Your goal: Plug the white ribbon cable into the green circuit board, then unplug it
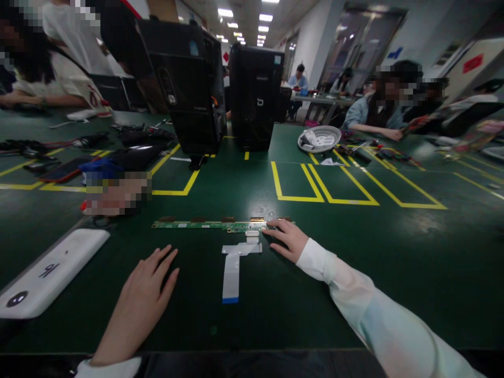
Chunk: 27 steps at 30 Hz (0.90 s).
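A long, narrow green circuit board (212,226) lies across the dark green table in front of me, with copper-coloured tabs along its far edge. A flat white ribbon cable (231,275) runs from its connector toward me, folded over, and ends in a blue strip. My right hand (286,239) rests at the board's right part, fingers spread, the fingertips touching or just over it. To the left of the cable, my left hand (147,289) lies on the table with its fingers stretched out, holding nothing.
At the left lies a white oblong device (55,273). Two black computer towers (189,89) stand ahead. A white basket (319,139) with parts sits at the back right. Cables (137,134) and a blue item clutter the back left. Yellow tape (301,198) marks the table; people sit around.
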Motion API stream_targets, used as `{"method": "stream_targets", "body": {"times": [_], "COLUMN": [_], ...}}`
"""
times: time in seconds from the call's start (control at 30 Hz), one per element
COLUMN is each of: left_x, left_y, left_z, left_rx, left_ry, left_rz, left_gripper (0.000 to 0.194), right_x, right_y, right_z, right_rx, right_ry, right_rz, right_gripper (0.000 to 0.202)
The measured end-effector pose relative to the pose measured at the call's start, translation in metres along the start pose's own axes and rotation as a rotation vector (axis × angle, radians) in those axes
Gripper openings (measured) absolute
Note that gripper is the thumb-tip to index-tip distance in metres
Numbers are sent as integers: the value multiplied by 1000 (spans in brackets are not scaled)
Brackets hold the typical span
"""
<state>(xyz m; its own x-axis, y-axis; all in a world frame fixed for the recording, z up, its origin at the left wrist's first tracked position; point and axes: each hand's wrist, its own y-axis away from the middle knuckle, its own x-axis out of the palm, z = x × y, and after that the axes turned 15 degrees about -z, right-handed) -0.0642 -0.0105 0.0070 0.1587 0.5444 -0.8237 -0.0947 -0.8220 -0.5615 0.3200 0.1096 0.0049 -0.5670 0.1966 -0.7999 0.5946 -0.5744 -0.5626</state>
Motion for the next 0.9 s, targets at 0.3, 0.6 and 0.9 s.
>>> {"method": "stream_targets", "body": {"times": [0.3, 0.6, 0.9], "left_x": [4, 2, 4], "left_y": [-11, -11, -12], "left_z": [-9, -9, -7], "left_rx": [-48, -52, -60], "left_ry": [-6, -5, 13], "left_rz": [25, 27, 16], "left_gripper": [55, 55, 55], "right_x": [-3, 3, -4], "right_y": [-10, -13, -3], "right_z": [19, 32, 28], "right_rx": [-98, -38, -15], "right_ry": [-6, 19, 36], "right_rz": [-4, 94, 130], "right_gripper": [40, 48, 49]}}
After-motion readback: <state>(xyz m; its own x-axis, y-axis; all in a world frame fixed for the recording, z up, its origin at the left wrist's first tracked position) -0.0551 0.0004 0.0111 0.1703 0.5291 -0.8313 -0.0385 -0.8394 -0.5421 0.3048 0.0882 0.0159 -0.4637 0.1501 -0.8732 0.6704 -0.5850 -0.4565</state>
